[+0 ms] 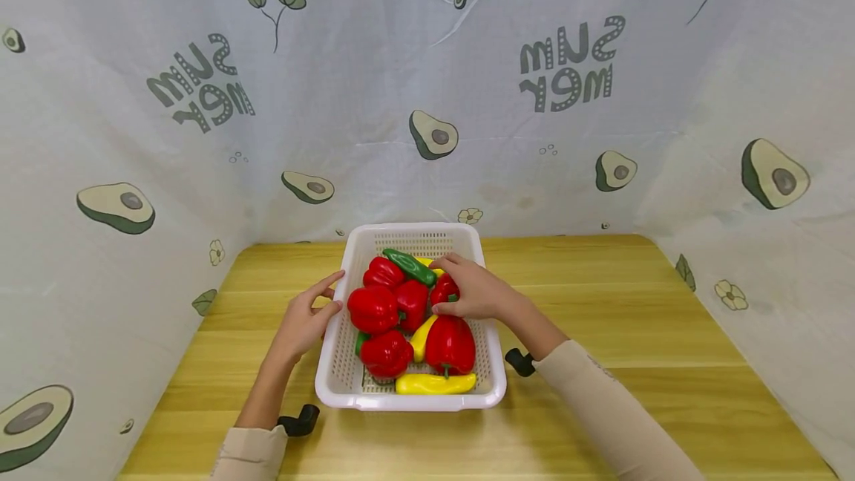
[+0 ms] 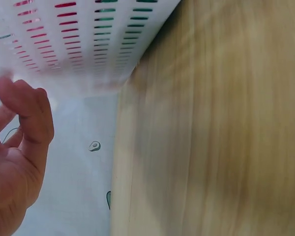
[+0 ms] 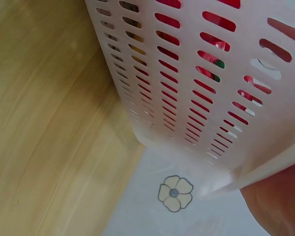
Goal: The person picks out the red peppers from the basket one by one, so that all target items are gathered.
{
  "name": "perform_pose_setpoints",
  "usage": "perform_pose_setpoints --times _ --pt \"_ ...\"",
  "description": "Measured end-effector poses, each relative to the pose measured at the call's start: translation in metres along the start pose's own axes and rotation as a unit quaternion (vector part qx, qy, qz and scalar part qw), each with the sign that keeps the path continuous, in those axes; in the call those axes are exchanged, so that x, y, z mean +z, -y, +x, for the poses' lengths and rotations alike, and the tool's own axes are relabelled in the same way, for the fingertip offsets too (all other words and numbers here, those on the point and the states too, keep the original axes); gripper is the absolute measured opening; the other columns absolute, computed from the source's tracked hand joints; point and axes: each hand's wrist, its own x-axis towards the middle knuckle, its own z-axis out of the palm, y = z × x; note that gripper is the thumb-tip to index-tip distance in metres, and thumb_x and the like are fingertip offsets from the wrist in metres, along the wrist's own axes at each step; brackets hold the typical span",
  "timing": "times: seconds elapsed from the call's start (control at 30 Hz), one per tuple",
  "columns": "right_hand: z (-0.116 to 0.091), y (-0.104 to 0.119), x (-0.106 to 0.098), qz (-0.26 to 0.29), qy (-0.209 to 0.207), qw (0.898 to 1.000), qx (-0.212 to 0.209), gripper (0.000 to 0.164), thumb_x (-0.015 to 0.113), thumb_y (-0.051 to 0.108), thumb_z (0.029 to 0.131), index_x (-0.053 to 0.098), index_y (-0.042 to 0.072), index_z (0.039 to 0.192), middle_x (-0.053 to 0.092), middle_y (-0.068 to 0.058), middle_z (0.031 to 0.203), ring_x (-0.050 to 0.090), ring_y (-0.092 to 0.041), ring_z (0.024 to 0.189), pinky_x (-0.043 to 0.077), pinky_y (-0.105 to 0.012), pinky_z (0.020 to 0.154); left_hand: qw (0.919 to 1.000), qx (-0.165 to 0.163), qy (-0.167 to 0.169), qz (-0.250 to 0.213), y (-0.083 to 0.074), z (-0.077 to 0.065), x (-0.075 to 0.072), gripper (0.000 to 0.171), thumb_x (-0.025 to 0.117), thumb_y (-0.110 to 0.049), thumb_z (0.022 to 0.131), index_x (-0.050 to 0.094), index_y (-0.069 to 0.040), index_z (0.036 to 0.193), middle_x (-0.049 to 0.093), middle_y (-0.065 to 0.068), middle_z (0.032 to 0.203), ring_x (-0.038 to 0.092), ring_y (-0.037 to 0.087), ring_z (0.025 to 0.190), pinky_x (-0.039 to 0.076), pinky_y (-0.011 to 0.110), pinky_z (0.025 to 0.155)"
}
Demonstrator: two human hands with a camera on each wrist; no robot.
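Observation:
A white perforated basket [image 1: 327, 384] holds several red bell peppers [image 1: 372, 309], a long green pepper [image 1: 410, 266] and yellow peppers [image 1: 436, 384]. My right hand [image 1: 476, 289] reaches over the basket's right rim. Its thumb and fingers curve round a small red bell pepper [image 1: 442, 292], whose right part they cover. At the left rim, my left hand [image 1: 303, 325] has its fingertips and thumb against the basket from outside, loosely bent. The left wrist view shows that hand [image 2: 24, 142] beside the basket wall [image 2: 83, 64]. Only part of the right hand [image 3: 280, 201] shows below the rim in the right wrist view.
The basket stands on a wood-grain table [image 1: 588, 303]. A pale cloth [image 1: 374, 80] with avocado prints hangs behind and along both sides. Black curved pieces lie near the left sleeve [image 1: 300, 420] and right forearm [image 1: 519, 362].

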Motion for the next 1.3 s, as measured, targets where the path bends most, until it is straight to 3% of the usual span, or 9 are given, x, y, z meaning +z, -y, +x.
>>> perform_pose_setpoints --times 0.13,0.37,0.63,1.03,1.3 --pt "0.001 0.002 0.001 -0.035 0.010 0.999 -0.004 0.070 0.082 0.036 0.086 0.055 0.007 0.144 0.055 -0.013 0.147 0.059 -0.030 0.126 0.057 -0.051 0.103 0.9997 -0.005 -0.022 0.008 -0.003 0.000 0.005 0.050 0.056 -0.013 0.102 0.053 -0.022 0.152 0.056 0.021 0.117 0.070 0.022 0.058 0.060 0.032 0.051" --pt "0.003 0.003 0.005 -0.059 0.014 0.998 0.013 0.067 0.082 0.037 0.085 0.059 0.006 0.140 0.060 -0.015 0.142 0.061 -0.029 0.120 0.060 -0.049 0.098 0.9981 -0.007 -0.059 0.019 -0.001 0.000 0.014 0.050 0.055 -0.012 0.101 0.055 -0.023 0.150 0.057 0.019 0.109 0.070 0.021 0.061 0.065 0.035 0.060" --pt "0.006 0.003 0.010 -0.082 0.009 0.996 0.029 0.069 0.084 0.037 0.084 0.058 0.007 0.140 0.067 -0.012 0.129 0.064 -0.026 0.111 0.063 -0.044 0.093 0.9977 -0.003 -0.067 0.002 0.004 -0.002 0.020 0.050 0.053 -0.014 0.103 0.054 -0.024 0.151 0.058 0.020 0.106 0.070 0.023 0.066 0.065 0.035 0.060" --pt "0.008 0.001 0.011 -0.023 -0.018 0.999 -0.018 0.071 0.087 0.027 0.079 0.052 0.008 0.138 0.068 -0.006 0.121 0.065 -0.022 0.107 0.065 -0.039 0.086 0.9967 -0.017 -0.066 -0.044 0.004 -0.004 0.024 0.048 0.052 -0.018 0.106 0.051 -0.025 0.154 0.058 0.019 0.110 0.073 0.027 0.079 0.066 0.042 0.065" --pt "0.007 -0.002 0.008 0.015 -0.052 0.998 -0.020 0.072 0.085 0.031 0.074 0.054 0.011 0.136 0.063 -0.007 0.127 0.063 -0.022 0.109 0.065 -0.039 0.082 0.9952 -0.041 -0.081 -0.034 -0.003 -0.005 0.025 0.050 0.051 -0.019 0.104 0.051 -0.028 0.153 0.059 0.018 0.106 0.072 0.027 0.079 0.066 0.041 0.064"
